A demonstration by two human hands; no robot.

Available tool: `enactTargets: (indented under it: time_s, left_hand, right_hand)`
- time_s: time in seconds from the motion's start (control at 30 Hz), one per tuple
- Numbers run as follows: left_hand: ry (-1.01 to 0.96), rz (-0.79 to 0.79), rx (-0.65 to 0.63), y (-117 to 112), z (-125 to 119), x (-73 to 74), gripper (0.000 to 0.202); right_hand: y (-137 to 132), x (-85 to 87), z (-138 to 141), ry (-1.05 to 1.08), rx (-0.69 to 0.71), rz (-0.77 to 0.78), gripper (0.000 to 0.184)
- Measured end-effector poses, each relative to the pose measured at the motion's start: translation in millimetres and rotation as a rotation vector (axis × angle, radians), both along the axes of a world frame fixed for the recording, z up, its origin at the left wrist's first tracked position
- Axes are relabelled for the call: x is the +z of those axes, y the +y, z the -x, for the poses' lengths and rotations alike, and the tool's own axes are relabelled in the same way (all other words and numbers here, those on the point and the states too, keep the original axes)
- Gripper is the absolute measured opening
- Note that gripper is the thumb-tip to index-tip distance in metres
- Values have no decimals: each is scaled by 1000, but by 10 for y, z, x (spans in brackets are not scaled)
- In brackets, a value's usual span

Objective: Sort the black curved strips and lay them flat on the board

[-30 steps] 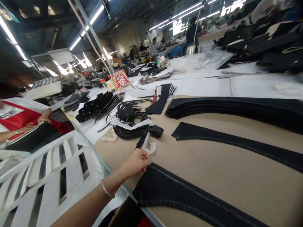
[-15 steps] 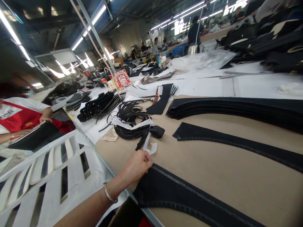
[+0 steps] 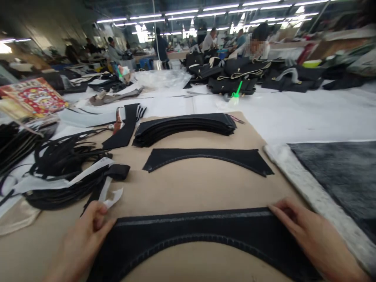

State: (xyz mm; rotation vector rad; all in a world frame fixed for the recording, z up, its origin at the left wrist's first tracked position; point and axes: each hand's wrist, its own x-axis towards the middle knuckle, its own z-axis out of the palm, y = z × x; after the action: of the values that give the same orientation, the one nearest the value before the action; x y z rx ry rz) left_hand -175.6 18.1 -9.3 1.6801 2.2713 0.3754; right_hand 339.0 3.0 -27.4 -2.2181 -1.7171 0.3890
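Observation:
A black curved panel (image 3: 194,225) of fabric or leather, with a grey line along its straight edge and a notched inner curve, lies across the near part of the brown board (image 3: 194,184). My left hand (image 3: 84,239) pinches its upper left corner. At the upper right corner, the thumb and fingers of my right hand (image 3: 313,235) are closed on the same panel. Just beyond lies a second black curved piece (image 3: 205,154), flat and apart. Farther back rests a stack of black curved pieces (image 3: 182,129).
Bundled black strips (image 3: 67,188) with white tape lie left, near a red printed box (image 3: 38,96). To the right are a white slab edge (image 3: 305,184) and a dark grey sheet (image 3: 337,168). A green-tipped bottle (image 3: 235,98) and black bags (image 3: 229,74) stand behind; several people work beyond.
My view has swung to the right and levelled. My right hand has come into view on the panel's right corner, while my left hand keeps its pinch on the left corner.

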Motion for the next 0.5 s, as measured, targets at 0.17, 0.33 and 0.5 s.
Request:
enactTargets:
  time_s: [0.17,0.33,0.5]
  left_hand:
    - [129,-443,-439,-70,-245,66,29]
    - [143,-464,-871,-16,-963,220,48]
    - [164,-316,-1080,78,-1457,88,61]
  right_hand:
    - [40,66,111,28,-50,68,27]
    - [27,90,123,47,-37,66,28]
    - [24,110,123,44,-25,38,25]
